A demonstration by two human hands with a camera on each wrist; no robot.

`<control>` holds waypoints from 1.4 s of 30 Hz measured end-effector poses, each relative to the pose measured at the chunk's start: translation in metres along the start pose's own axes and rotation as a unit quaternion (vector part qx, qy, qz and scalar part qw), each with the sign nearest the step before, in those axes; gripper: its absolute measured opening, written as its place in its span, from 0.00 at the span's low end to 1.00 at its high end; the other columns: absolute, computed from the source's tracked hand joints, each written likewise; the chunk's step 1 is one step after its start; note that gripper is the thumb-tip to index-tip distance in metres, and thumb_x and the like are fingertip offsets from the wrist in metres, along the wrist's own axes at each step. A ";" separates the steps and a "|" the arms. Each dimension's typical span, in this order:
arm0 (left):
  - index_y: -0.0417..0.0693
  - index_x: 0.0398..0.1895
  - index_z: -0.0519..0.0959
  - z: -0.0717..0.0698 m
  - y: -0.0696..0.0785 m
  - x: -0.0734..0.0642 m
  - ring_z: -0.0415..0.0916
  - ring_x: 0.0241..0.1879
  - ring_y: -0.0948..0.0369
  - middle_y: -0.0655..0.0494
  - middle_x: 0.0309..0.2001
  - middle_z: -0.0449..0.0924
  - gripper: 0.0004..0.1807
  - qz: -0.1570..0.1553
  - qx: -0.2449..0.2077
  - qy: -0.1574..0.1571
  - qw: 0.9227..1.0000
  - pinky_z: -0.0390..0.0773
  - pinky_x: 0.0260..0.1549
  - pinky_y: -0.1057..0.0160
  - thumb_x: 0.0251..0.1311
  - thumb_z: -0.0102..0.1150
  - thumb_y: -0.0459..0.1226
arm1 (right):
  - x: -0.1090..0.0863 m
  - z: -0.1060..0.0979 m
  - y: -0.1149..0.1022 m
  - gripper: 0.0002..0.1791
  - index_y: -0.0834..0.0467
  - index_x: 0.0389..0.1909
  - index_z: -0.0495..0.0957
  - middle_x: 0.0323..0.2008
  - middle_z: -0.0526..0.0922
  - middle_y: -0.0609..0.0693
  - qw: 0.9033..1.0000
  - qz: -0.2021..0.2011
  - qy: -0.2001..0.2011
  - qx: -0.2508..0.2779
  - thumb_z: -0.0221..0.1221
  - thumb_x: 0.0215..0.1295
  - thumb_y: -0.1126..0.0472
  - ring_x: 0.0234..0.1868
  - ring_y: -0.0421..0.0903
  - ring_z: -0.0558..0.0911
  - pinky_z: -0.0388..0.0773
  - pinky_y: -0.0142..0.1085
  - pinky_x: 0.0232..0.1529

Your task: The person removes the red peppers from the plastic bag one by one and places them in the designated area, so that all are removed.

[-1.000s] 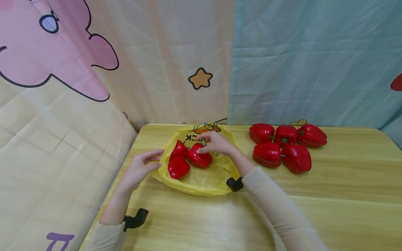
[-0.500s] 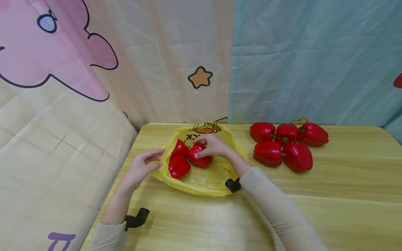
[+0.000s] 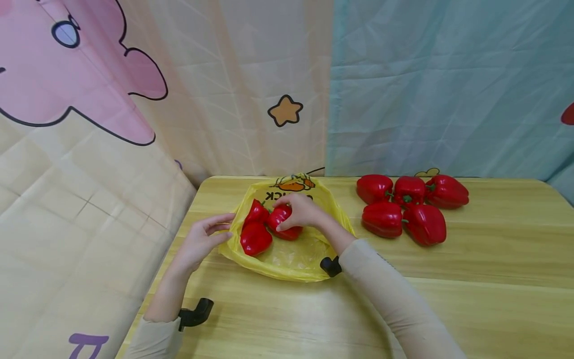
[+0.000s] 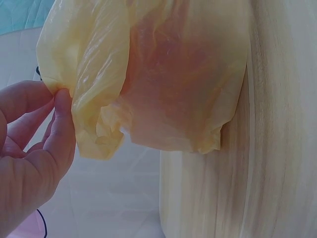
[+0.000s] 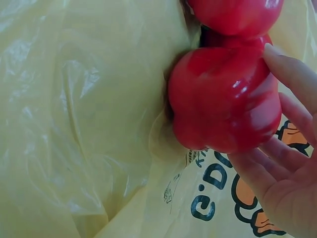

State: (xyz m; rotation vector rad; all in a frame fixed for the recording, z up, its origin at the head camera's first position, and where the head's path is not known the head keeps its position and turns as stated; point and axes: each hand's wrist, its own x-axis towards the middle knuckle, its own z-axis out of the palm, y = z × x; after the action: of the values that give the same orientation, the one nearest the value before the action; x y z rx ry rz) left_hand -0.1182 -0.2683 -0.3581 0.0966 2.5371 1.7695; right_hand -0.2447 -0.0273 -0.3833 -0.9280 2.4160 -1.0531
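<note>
A yellow plastic bag (image 3: 291,269) lies with its mouth spread on the table, three red bell peppers inside. At its left rim, my left hand (image 3: 202,242) pinches the plastic between thumb and fingers, as the left wrist view shows on the bag (image 4: 99,74). Inside, my right hand (image 3: 302,209) holds the rightmost bell pepper (image 3: 287,232). In the right wrist view, the thumb lies on one side of that pepper (image 5: 225,104) and the fingers on the other. A front pepper (image 3: 256,240) and a back pepper (image 3: 256,213) rest to its left, close against each other.
Several more red bell peppers (image 3: 383,219) lie grouped on the wooden table (image 3: 502,239), right of the bag. A printed curtain (image 3: 403,89) hangs behind the table. Quilted fabric (image 3: 67,224) covers the left side. A black wrist mount (image 3: 196,313) sits on the left forearm.
My right hand has shifted slightly, its thumb sliding down over the pepper and its fingers closing in around it. The left hand stays at the bag's rim.
</note>
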 end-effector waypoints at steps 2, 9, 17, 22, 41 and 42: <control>0.29 0.58 0.69 0.000 0.000 0.000 0.71 0.49 0.54 0.36 0.59 0.67 0.24 -0.001 0.001 -0.001 1.000 0.77 0.40 0.72 0.57 0.55 0.23 | 0.001 0.001 0.000 0.31 0.58 0.54 0.76 0.50 0.76 0.53 1.000 0.001 0.000 0.000 0.73 0.44 0.61 0.47 0.48 0.75 0.78 0.34 0.41; 0.30 0.59 0.69 0.001 -0.001 0.001 0.70 0.51 0.51 0.37 0.59 0.67 0.24 -0.007 0.003 -0.001 1.000 0.77 0.40 0.72 0.58 0.56 0.24 | 0.002 0.004 0.002 0.32 0.59 0.53 0.76 0.50 0.76 0.53 1.000 -0.006 0.002 -0.009 0.74 0.42 0.61 0.49 0.49 0.74 0.78 0.35 0.42; 0.30 0.59 0.69 0.001 -0.001 0.001 0.68 0.53 0.47 0.38 0.60 0.67 0.24 -0.015 0.002 -0.001 1.000 0.76 0.41 0.73 0.58 0.55 0.24 | 0.001 0.002 0.002 0.32 0.59 0.53 0.76 0.50 0.76 0.53 1.000 -0.016 0.002 -0.021 0.73 0.43 0.61 0.50 0.49 0.73 0.78 0.35 0.43; 0.30 0.59 0.68 0.001 -0.001 0.001 0.68 0.53 0.48 0.37 0.60 0.67 0.24 -0.013 0.002 0.000 1.000 0.76 0.41 0.73 0.58 0.55 0.24 | 0.000 0.002 0.001 0.32 0.59 0.54 0.76 0.51 0.76 0.53 1.000 -0.021 0.002 -0.023 0.72 0.44 0.60 0.50 0.49 0.73 0.78 0.36 0.44; 0.29 0.59 0.68 0.000 0.002 0.000 0.70 0.51 0.51 0.36 0.59 0.67 0.24 -0.007 0.001 0.002 1.000 0.76 0.40 0.73 0.58 0.55 0.24 | -0.002 0.000 -0.002 0.34 0.59 0.55 0.74 0.51 0.75 0.54 0.999 -0.023 -0.006 -0.025 0.73 0.44 0.61 0.50 0.50 0.73 0.78 0.36 0.44; 0.29 0.59 0.69 0.000 0.002 0.000 0.70 0.51 0.52 0.36 0.59 0.67 0.24 -0.007 0.002 0.002 1.000 0.77 0.40 0.73 0.58 0.55 0.24 | -0.002 0.000 -0.002 0.33 0.59 0.55 0.74 0.51 0.75 0.54 0.999 -0.024 -0.007 -0.024 0.72 0.44 0.61 0.50 0.50 0.73 0.78 0.36 0.44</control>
State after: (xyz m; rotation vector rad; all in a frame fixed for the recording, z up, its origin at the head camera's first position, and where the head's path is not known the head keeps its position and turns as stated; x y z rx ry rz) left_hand -0.1184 -0.2672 -0.3564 0.0735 2.5385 1.7611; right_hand -0.2425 -0.0271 -0.3817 -1.0115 2.4274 -1.0066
